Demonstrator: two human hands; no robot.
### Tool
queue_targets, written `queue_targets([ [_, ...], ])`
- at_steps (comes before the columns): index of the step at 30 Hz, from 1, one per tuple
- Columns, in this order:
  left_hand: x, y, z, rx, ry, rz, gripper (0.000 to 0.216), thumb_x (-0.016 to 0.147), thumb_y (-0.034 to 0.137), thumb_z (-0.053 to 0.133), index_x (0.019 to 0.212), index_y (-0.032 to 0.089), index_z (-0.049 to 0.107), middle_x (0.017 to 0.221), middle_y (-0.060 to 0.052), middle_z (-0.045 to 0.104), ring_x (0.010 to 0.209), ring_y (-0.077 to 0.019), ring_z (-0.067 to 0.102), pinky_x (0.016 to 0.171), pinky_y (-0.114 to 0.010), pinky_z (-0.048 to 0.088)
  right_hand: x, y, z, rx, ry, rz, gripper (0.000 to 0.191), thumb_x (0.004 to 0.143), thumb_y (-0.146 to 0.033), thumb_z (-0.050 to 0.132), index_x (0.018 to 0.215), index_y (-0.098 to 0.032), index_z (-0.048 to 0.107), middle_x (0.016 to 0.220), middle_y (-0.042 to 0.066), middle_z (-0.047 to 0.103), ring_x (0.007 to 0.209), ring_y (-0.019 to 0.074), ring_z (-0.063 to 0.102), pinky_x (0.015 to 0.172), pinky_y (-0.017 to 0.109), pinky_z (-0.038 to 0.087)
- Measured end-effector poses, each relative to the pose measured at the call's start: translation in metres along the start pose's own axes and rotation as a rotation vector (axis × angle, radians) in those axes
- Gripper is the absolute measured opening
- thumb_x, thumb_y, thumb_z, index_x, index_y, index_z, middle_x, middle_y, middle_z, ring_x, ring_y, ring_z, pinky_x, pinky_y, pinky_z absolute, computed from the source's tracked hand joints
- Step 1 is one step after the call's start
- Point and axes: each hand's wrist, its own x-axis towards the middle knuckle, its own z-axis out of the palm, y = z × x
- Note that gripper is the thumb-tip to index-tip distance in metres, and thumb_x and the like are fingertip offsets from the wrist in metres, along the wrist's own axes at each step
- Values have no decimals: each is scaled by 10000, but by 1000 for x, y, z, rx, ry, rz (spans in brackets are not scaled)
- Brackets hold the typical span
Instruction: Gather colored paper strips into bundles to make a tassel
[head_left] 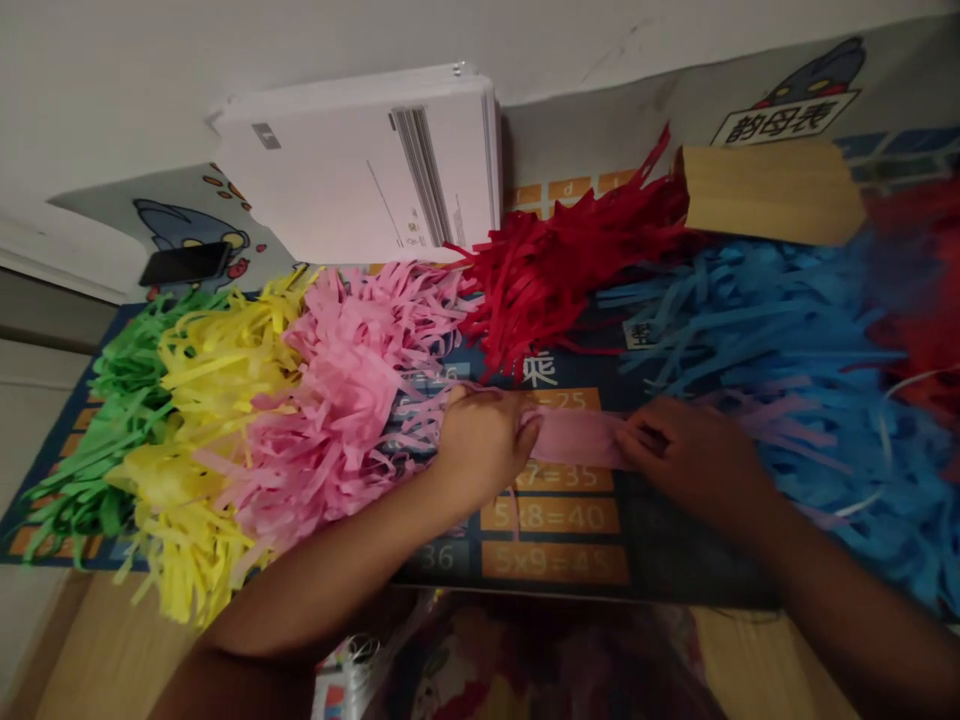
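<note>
Between my two hands a pink strip of tissue paper (574,437), fringed at both ends, is stretched flat above the dark printed mat. My left hand (484,440) is closed around its left part, with thin fringe strands showing beyond the fist to the left. With thumb and fingers pinched, my right hand (694,455) grips the right part, and pale pink fringe shows past it over the blue pile. A pink fringed tissue pile (337,430) lies just left of my left hand. Beside my right hand spreads a blue fringed tissue pile (817,330).
Yellow fringe (225,350) and green fringe (127,370) lie at the left, red fringe (547,270) behind my hands. A white stack of paper (360,170) leans on the wall. A phone (186,263) and a tan paper piece (772,190) are at the back.
</note>
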Motion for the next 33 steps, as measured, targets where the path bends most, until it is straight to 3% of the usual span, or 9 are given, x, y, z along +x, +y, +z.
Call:
queue_targets([
  [2,-1,-1,0,61,101,121,160,911,328,632,998,197,665,920,-62,723,888,-259,623,795,-401,377,1,1,1,-21,31,19,176,852,-333,591,735,-202,599,668,10,620,604,182,551,624,310,289],
  [4,-1,-1,-1,122,122,387,137,966,296,558,1017,205,647,1044,-67,699,988,-249,585,836,-401,369,1,-2,-4,-108,90,0,137,848,-320,624,845,-184,631,729,30,651,656,209,586,648,331,297],
  [6,-2,-1,-4,177,29,627,183,1006,268,477,976,199,644,1011,-55,687,983,-227,571,875,-402,365,-2,-8,-14,-218,172,-91,122,875,-287,610,891,-172,647,818,65,677,744,242,610,688,359,305],
  [8,-4,0,-7,227,-54,699,213,1009,234,451,948,179,648,924,-48,673,928,-220,577,930,-431,354,-9,-16,-26,-226,253,-245,120,910,-264,579,909,-183,668,931,84,700,837,251,621,768,387,328],
  [11,-10,4,-13,247,-59,663,217,971,258,487,929,157,674,895,-57,671,883,-230,596,1022,-509,303,-18,-29,-33,-169,215,-508,164,940,-223,541,1003,-200,691,1061,89,712,960,241,615,920,417,323],
  [14,-15,12,-16,250,-40,614,321,950,393,516,869,147,707,854,-66,684,847,-248,623,1065,-574,251,-19,-30,-23,-261,46,-627,208,922,-122,504,893,-167,704,892,86,716,867,230,602,894,414,319],
  [19,-15,21,-12,313,-18,546,274,921,361,560,871,146,722,830,-73,690,806,-260,642,1090,-643,192,-9,-15,-8,-242,36,-523,229,918,-148,513,765,-159,683,812,66,707,766,192,594,901,395,309],
  [26,-11,4,-2,342,104,545,203,954,240,526,885,154,696,850,-57,696,803,-221,629,1110,-591,218,-11,-20,-7,-228,62,-416,166,914,-257,572,988,-164,689,939,86,729,861,230,621,850,385,318],
  [33,-23,-12,-4,97,71,423,201,964,265,549,897,202,728,936,-46,756,949,-238,661,1023,-525,321,-3,14,-2,-55,39,-393,284,994,-295,478,935,-214,743,1019,77,742,952,232,628,819,377,314],
])
